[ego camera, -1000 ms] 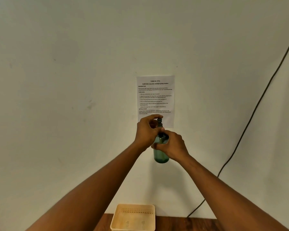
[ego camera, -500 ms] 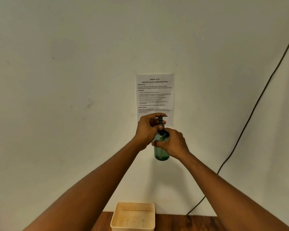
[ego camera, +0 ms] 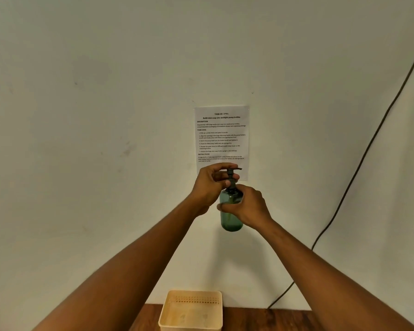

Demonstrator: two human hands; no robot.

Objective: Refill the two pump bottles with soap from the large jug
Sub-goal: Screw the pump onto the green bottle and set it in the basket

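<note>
A green pump bottle [ego camera: 230, 220] is held up in the air in front of the wall, upright. My right hand [ego camera: 247, 206] grips its body from the right, fingers wrapped round the upper part. My left hand [ego camera: 212, 185] pinches the black pump head [ego camera: 232, 175] at the bottle's neck, with the nozzle pointing right. The large jug and the second pump bottle are out of view.
A beige plastic basket [ego camera: 191, 311] stands on the brown wooden table [ego camera: 285, 318] against the wall, below my hands. A printed task sheet [ego camera: 221, 134] hangs on the wall behind the bottle. A black cable [ego camera: 359, 168] runs down the wall at right.
The pump head has come further into view above my left fingers, its nozzle now sticking out to the right. The bottle stays in about the same place in the air.
</note>
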